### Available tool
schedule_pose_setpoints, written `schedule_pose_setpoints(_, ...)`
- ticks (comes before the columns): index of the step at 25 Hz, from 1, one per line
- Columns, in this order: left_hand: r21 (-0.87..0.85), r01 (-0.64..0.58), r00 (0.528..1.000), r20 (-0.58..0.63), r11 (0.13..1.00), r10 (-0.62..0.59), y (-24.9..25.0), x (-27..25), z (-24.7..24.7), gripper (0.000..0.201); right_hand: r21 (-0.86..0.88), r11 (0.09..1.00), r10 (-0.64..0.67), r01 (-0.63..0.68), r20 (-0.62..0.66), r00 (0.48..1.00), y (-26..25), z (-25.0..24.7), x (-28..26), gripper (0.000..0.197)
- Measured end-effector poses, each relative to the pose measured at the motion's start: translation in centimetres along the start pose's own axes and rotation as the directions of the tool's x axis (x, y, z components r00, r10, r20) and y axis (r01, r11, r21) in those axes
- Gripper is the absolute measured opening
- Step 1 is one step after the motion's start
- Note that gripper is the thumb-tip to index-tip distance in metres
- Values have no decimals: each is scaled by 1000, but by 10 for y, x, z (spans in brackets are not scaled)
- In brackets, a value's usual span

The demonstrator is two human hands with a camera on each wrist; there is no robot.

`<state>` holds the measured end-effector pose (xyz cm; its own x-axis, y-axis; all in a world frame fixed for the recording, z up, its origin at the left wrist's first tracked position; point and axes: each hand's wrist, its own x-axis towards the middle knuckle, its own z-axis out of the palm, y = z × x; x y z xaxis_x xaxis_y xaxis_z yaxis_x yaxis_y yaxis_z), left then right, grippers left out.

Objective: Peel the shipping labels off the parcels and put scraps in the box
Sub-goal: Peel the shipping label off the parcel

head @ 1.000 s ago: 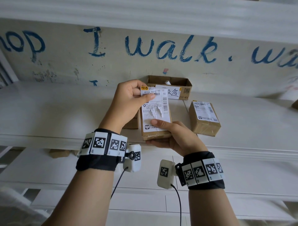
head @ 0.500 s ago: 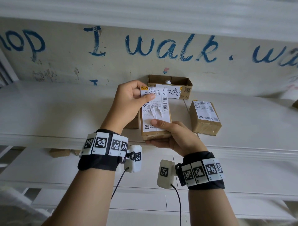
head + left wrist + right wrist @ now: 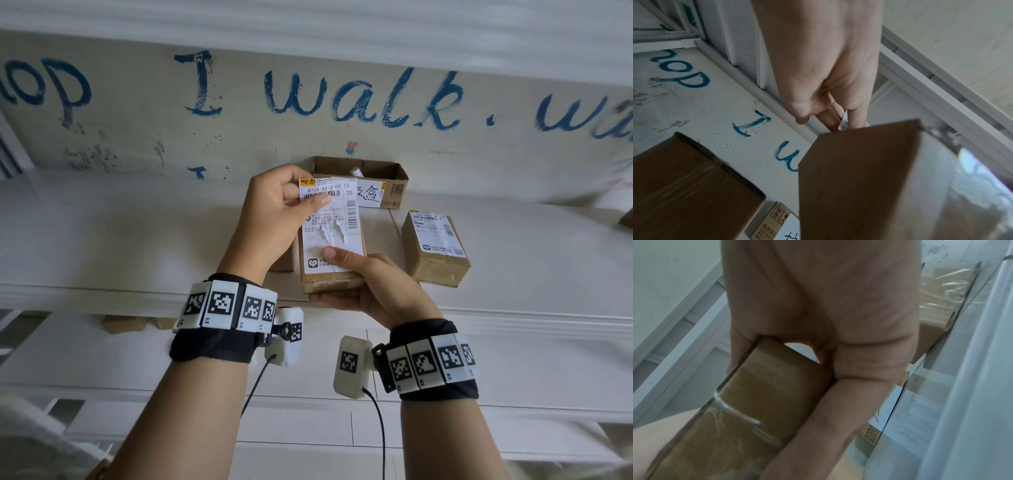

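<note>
While right hand (image 3: 373,284) grips parcel (image 3: 329,282), left hand (image 3: 281,209) pinches label (image 3: 337,219).

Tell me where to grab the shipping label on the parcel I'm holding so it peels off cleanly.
Grip the label at its lifted top edge, where your left hand already pinches it. That end stands free of the parcel; the middle is torn and your right hand's thumb pins the lower part, so come from above.

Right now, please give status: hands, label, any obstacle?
Left hand pinches shipping label top edge. Right hand grips parcel. Label torn mid-sheet, bottom stuck. No obstacle.
</note>
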<state>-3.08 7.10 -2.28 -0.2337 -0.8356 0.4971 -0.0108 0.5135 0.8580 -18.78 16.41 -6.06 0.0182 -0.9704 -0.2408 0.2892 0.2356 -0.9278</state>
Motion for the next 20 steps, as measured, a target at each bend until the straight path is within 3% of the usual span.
schedule_pose_setpoints(20,-16,-63,996,-58,998,62,-1,-5,0,17,-33,999,-1,1,9,1000,-3,1,0,40)
